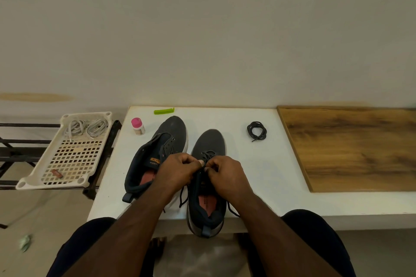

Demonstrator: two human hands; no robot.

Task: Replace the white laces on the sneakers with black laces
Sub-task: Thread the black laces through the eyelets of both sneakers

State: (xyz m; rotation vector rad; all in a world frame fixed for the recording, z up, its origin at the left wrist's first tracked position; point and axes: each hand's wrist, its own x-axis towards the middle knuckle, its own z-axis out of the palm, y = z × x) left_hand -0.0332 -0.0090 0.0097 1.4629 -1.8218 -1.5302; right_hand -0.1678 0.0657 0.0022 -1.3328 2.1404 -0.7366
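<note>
Two dark grey sneakers stand on the white table (258, 171). The left sneaker (157, 153) has bare eyelets and leans to the left. The right sneaker (208, 144) carries a black lace (208, 154) through its front eyelets, with loose ends trailing off both sides near its heel. My left hand (177, 170) and my right hand (225, 174) meet over the right sneaker's tongue, each pinching the black lace. A second black lace (256, 130) lies coiled on the table to the right. Two coiled white laces (86, 128) lie in a cream plastic tray (33, 179).
The tray sits on a black metal rack (13, 155) left of the table. A small bottle with a pink cap (137, 126) and a green plastic clip (163, 111) lie at the table's back left. A wooden board (351, 148) covers the right side. My knees are under the front edge.
</note>
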